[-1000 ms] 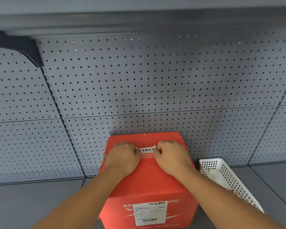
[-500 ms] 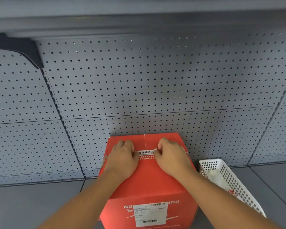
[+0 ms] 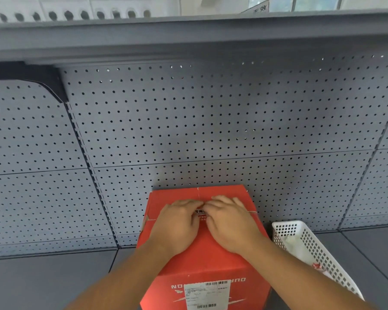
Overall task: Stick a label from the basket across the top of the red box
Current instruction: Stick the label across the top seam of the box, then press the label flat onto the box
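Observation:
A red box [image 3: 202, 258] stands on a grey shelf against the pegboard wall, with a white shipping sticker on its near face. A white-and-red label [image 3: 200, 213] lies across the seam on its top; only a small strip of it shows between my hands. My left hand [image 3: 177, 222] lies flat on the left half of the top, fingers extended and pressing on the label. My right hand [image 3: 230, 222] lies flat on the right half, its fingertips meeting the left hand's over the label. A white perforated basket [image 3: 309, 249] stands right of the box.
A grey pegboard wall [image 3: 211, 121] rises directly behind the box. An upper shelf edge [image 3: 188, 36] overhangs above. The grey shelf surface [image 3: 43, 280] extends to the left of the box. Inside the basket lie pale label sheets [image 3: 292, 241].
Both hands have slid inward and flattened, fingers now meeting over the label's middle, so most of the label is covered. The view has tilted up a little.

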A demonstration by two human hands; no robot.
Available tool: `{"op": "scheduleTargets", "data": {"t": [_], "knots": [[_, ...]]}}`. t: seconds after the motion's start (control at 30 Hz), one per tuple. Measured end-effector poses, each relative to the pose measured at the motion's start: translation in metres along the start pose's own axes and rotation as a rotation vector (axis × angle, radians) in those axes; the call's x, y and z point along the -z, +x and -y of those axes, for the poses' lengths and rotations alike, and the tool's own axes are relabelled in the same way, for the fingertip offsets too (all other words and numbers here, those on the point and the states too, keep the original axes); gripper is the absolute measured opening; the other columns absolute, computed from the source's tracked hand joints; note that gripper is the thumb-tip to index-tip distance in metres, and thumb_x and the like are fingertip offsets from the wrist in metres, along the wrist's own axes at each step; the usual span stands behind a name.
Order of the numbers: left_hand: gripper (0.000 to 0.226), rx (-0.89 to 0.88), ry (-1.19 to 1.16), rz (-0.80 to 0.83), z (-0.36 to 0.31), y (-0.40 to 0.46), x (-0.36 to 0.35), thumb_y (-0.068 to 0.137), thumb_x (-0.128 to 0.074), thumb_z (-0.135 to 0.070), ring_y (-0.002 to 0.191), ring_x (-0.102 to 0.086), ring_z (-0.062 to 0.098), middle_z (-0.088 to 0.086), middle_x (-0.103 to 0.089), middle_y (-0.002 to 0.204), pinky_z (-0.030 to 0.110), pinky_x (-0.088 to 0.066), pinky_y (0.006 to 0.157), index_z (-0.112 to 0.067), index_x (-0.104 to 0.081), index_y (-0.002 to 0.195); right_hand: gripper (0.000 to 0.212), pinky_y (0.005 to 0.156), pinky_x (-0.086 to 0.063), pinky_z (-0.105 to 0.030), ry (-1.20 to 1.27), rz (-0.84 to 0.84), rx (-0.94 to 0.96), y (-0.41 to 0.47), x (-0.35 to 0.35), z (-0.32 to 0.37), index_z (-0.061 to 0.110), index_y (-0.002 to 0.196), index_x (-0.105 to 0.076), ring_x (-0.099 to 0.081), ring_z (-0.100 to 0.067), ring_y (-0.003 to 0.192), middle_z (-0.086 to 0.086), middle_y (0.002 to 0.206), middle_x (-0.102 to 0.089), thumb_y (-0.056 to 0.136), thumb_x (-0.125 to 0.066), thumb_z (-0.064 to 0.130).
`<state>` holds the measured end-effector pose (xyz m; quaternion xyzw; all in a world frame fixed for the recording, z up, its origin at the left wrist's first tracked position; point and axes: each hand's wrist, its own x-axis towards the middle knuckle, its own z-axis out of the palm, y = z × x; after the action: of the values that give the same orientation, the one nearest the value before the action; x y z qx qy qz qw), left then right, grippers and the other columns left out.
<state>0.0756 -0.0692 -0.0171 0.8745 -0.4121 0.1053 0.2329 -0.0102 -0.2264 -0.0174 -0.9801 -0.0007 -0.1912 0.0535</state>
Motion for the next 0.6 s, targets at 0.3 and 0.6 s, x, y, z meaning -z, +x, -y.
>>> {"op": "scheduleTargets", "data": {"t": [0.3, 0.6], "knots": [[0.056, 0.013, 0.143, 0.263, -0.003, -0.013, 0.004, 0.106, -0.028, -0.046, 0.151, -0.021, 0.006, -0.008, -0.027, 0.165, 0.035, -0.014, 0.125, -0.027, -0.026, 0.158, 0.058, 0.125, -0.008, -0.040, 0.047, 0.274, -0.044, -0.013, 0.003, -0.008, 0.032, 0.158, -0.020, -0.010, -0.007, 0.153, 0.015, 0.166, -0.019, 0.104, -0.021, 0.053], [0.066, 0.103, 0.296, 0.266, 0.006, -0.033, 0.009, 0.102, -0.020, -0.059, 0.153, -0.003, 0.005, -0.011, -0.008, 0.169, 0.036, -0.001, 0.125, -0.030, -0.008, 0.160, 0.061, 0.124, -0.007, -0.036, 0.032, 0.154, -0.171, -0.021, -0.003, -0.008, 0.024, 0.156, -0.029, -0.017, -0.013, 0.153, 0.007, 0.165, -0.029, 0.102, -0.025, 0.051]]}}
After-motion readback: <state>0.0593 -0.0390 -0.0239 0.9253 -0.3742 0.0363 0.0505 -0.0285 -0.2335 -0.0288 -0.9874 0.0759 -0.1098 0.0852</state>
